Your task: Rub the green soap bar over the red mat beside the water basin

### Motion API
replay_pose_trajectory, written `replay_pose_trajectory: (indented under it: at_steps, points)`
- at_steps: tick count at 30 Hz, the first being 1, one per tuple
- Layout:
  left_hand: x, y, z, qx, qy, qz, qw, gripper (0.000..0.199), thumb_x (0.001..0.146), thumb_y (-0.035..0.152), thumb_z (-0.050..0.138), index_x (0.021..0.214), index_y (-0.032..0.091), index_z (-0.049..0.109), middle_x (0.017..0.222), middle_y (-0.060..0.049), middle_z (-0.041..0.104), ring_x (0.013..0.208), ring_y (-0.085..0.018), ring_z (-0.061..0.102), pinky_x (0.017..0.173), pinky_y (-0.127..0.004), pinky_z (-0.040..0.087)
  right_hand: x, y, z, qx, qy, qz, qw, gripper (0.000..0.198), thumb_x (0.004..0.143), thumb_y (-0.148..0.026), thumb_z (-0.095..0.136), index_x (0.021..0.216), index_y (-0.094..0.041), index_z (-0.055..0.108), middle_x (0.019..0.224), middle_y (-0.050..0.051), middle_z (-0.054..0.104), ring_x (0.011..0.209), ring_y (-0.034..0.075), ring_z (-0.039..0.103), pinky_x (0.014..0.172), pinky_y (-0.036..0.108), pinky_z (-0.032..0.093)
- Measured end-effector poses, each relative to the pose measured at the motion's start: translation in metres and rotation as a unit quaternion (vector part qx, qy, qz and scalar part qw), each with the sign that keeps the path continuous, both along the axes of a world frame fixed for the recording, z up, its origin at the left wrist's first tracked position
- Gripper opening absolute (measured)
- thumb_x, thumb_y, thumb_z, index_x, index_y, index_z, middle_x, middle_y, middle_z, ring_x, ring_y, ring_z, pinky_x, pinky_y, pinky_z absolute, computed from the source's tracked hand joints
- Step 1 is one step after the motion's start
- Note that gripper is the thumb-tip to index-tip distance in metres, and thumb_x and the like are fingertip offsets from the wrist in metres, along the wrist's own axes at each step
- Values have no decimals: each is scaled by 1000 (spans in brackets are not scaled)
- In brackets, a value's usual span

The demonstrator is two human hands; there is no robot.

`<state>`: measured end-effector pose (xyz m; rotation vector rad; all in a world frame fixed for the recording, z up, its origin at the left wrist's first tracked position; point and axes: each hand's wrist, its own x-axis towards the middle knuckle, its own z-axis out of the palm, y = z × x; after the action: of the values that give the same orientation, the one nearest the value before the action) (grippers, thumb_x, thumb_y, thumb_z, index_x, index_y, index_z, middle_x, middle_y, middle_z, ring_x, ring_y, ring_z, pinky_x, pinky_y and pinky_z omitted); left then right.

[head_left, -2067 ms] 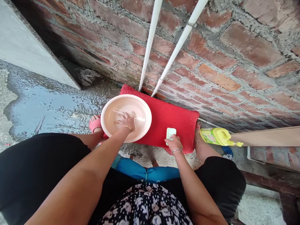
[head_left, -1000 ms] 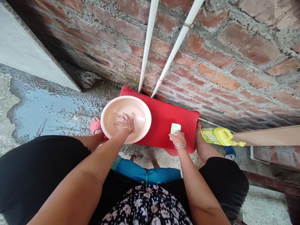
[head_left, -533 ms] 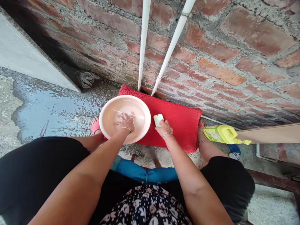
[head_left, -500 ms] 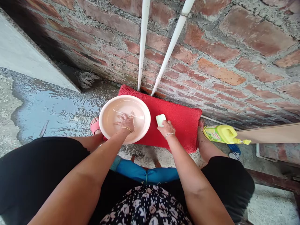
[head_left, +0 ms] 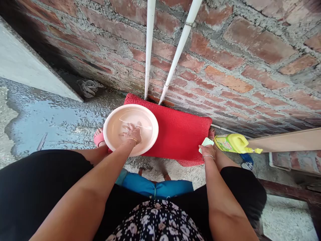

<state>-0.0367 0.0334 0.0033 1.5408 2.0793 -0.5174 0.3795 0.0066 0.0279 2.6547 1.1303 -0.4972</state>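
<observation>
My left hand [head_left: 133,134] is dipped in the water of a pale pink basin [head_left: 106,134], its fingers spread and holding nothing. The basin stands on the left end of a red textured mat [head_left: 185,130]. Over the mat's right end, my right hand [head_left: 208,152] is closed around a pale green bar of soap [head_left: 208,142]. The soap's upper end sticks out past my fingers, near my right foot. Just to the right of it is a yellow detergent bottle [head_left: 232,143] with a handle.
A brick wall [head_left: 220,60] rises ahead, with two white pipes [head_left: 149,50] running down it to the mat. A bundled grey cloth [head_left: 89,87] lies by a pale slab [head_left: 32,60] at left. The floor [head_left: 57,117] at left is wet.
My right hand has carried the soap to the right across the mat, towards the detergent bottle. My left hand stays in the basin. The whole view has shifted slightly.
</observation>
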Motion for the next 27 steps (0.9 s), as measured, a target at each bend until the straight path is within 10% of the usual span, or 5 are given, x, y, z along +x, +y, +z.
replay_pose_trajectory:
  at_steps: [3, 11, 15, 19, 27]
  points:
    - [0, 0, -2, 9, 1, -9, 1000, 113, 62, 30, 74, 152, 29, 5, 153, -26, 9, 133, -59, 8, 82, -78, 31, -42, 12, 2, 23, 33, -18, 999, 50, 76, -57, 57, 111, -22, 57, 110, 15, 56, 95, 26, 60, 78, 37, 45]
    - [1, 1, 6, -12, 0, -4, 1000, 116, 62, 31, 75, 151, 33, 1, 154, -26, 7, 134, -57, 8, 82, -78, 32, -210, 50, 1, 13, 153, 251, 956, 39, 77, -53, 58, 108, -29, 55, 110, 4, 50, 95, 21, 58, 80, 35, 45]
    - [1, 0, 7, -11, 2, -3, 1000, 117, 61, 30, 76, 151, 33, 1, 154, -25, 7, 135, -56, 8, 83, -78, 32, -242, 59, 1, -16, 163, 316, 934, 34, 83, -48, 51, 110, -27, 54, 110, 6, 49, 101, 23, 56, 81, 36, 45]
    - [2, 0, 7, -14, 2, -3, 1000, 116, 62, 30, 75, 151, 32, 1, 154, -25, 7, 135, -56, 8, 84, -78, 32, -207, 64, -3, -25, 141, 289, 947, 41, 75, -53, 61, 109, -29, 55, 111, 4, 49, 100, 22, 56, 80, 34, 44]
    - [2, 1, 6, -16, 14, 1, 1000, 118, 61, 33, 76, 151, 33, 0, 155, -23, 8, 135, -56, 8, 85, -76, 34, -35, 36, 0, -19, 53, 31, 998, 51, 75, -57, 60, 113, -24, 55, 114, 11, 52, 100, 25, 58, 83, 36, 44]
